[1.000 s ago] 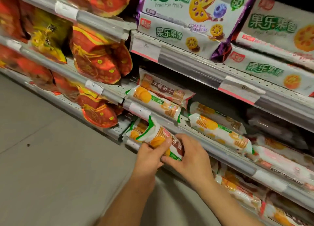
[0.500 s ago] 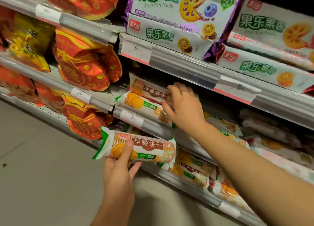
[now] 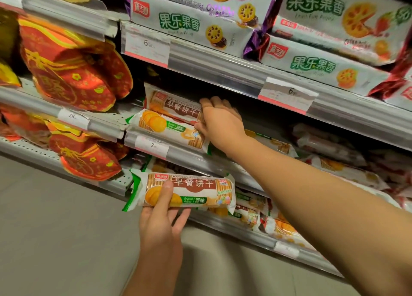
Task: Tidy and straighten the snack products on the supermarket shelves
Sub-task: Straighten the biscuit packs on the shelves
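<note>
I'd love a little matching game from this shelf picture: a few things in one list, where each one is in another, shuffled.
Things:
1. left hand
2. right hand
3. red snack bags
4. fruit biscuit packs

Places:
A. top shelf
B. on the stacked biscuit packs, middle shelf
C. far left shelves
D. gripping a biscuit pack off the shelf

Pairs: 1-D, 2-B, 3-C, 4-A
</note>
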Tool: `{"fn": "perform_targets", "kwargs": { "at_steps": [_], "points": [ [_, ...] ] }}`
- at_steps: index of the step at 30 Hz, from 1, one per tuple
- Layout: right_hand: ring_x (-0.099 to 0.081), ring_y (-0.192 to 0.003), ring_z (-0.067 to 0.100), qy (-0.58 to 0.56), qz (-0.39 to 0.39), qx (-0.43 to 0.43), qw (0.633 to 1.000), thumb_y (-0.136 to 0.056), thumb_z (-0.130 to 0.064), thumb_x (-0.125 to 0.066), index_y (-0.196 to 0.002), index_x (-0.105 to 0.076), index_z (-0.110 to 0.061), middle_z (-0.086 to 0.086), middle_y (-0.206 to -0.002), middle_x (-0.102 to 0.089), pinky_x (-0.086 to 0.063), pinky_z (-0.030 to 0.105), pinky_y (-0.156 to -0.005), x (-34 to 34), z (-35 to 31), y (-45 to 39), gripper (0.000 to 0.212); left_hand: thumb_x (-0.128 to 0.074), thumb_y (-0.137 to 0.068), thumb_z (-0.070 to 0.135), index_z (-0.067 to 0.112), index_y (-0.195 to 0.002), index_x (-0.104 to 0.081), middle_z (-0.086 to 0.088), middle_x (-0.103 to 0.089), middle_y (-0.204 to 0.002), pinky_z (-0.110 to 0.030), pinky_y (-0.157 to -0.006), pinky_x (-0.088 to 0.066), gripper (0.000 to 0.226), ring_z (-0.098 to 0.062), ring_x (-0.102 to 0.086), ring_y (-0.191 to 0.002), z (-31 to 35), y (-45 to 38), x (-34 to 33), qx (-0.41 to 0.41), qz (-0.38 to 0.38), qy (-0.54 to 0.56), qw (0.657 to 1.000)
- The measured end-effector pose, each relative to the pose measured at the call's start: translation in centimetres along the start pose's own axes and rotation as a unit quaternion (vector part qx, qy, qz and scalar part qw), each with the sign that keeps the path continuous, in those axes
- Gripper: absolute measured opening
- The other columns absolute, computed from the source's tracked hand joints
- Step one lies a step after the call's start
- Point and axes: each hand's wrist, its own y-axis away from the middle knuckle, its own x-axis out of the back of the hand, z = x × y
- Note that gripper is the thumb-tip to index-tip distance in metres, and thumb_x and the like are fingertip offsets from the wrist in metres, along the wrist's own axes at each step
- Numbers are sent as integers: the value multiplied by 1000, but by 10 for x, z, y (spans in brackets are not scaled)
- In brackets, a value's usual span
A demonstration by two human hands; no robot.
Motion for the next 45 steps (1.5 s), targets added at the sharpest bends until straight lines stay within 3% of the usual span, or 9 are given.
{"fn": "perform_targets", "kwargs": {
  "at_steps": [11,16,21,26,31,35,39,42,45],
  "points": [
    [-52,-118,27,-33,66,16,997,-92,-50,-65,-142,-49,-23,4,-131,-58,-51,39,-87,6,16,27,59,-77,-74,35,27,-130,-60,-1,-77,-113,-46,-101,-49,59,-25,-71,-109,-6,-7,-2,37,-26,-28,999],
    [-54,-115,28,-18,95,41,994,-90,-47,-67,-139,-52,-22,6,-130,-58,-54,41,-81,23,24,50,56,-77,-72,36,30,-127,-60,-1,-76,-115,-45,-99,-49,58,-25,-70,-111,-10,-8,-6,54,-35,-38,997],
    [-54,-112,25,8,115,48,992,-94,-46,-63,-141,-52,-17,6,-130,-58,-52,38,-81,39,74,107,57,-77,-67,36,28,-124,-61,-2,-76,-116,-46,-101,-49,60,-26,-69,-112,-10,-10,-2,63,-34,-50,996],
    [-56,-114,30,46,109,-5,993,-96,-49,-59,-138,-56,-12,10,-128,-60,-52,46,-87,52,151,168,56,-76,-69,37,30,-126,-61,0,-75,-117,-46,-103,-48,60,-25,-69,-113,-10,-15,-1,64,-37,-58,996],
    [-61,-102,34,74,72,-109,989,-95,-52,-61,-133,-58,-13,14,-117,-66,-54,50,-85,73,213,199,54,-77,-70,38,29,-132,-58,-3,-73,-122,-48,-107,-46,65,-25,-68,-115,-14,-17,-1,66,-43,-65,995],
    [-65,-88,39,138,-56,-158,976,-86,-57,-61,-137,-55,-20,16,-102,-71,-56,49,-75,78,243,204,63,-75,-72,36,29,-130,-59,-2,-74,-120,-48,-105,-48,61,-25,-68,-115,-21,-15,-5,69,-43,-64,995],
    [-66,-89,39,96,-77,-160,979,-84,-35,-71,-140,-54,-18,17,-98,-70,-55,45,-74,73,234,196,61,-77,-70,36,23,-130,-61,-2,-75,-118,-44,-98,-52,64,-25,-70,-112,-31,-14,-10,77,-48,-69,993],
    [-65,-99,36,91,-84,-138,983,-86,-45,-64,-138,-54,-17,14,-107,-70,-54,43,-78,66,221,182,60,-78,-68,36,21,-130,-62,-3,-75,-118,-42,-97,-53,66,-25,-70,-111,-37,-14,-13,85,-51,-74,992],
    [-63,-104,36,78,-87,-190,975,-92,-56,-53,-132,-59,-12,14,-106,-70,-53,42,-84,58,221,163,60,-78,-69,36,23,-128,-62,-2,-75,-118,-44,-100,-51,62,-25,-69,-113,-39,-13,-13,82,-49,-75,993]
  ]
}}
